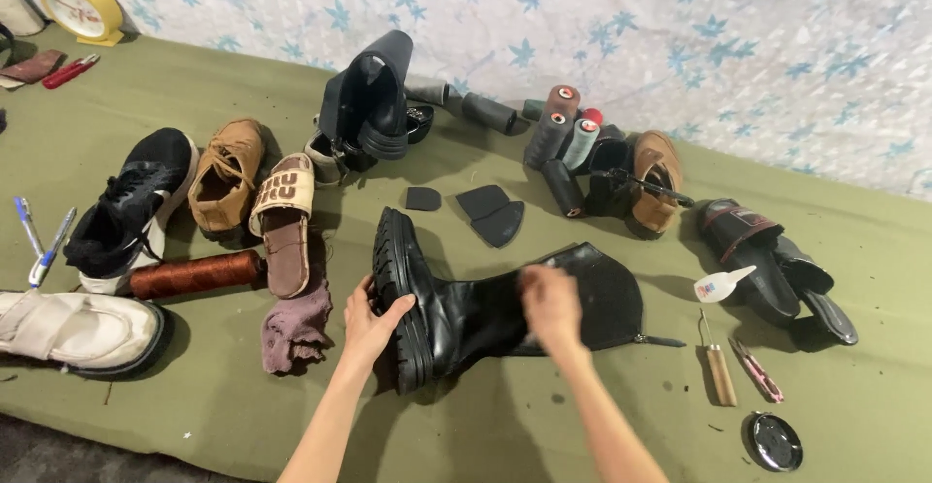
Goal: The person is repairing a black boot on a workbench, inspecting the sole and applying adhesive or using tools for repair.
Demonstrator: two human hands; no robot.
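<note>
Black boot (485,308) lies on its side in the middle of the green mat (854,396), sole to the left, shaft stretching to the right. Going from the left edge: two pens (39,240) lie near a white shoe (78,333), and above that sits a black sneaker (131,206). Next come a tan lace-up shoe (225,174), a brown thread spool (194,274), a brown slide sandal (284,223) and a crumpled purple cloth (296,328).

The left hand (369,320) curls its fingers around the boot's thick sole, gripping its edge. The right hand (550,303) rests on top of the leather shaft, fingers bent and pressing down; whether it pinches the leather I cannot tell.

Just above the boot lie three dark sole pieces (490,213). Behind them stands an upturned black shoe (374,99). Further right a cluster of thread cones (563,138) stands beside a brown shoe (655,182). Then come black sandals (767,255), a small glue bottle (720,287), a wooden-handled awl (718,366), pink clippers (757,371) and a round black lid (774,441).
</note>
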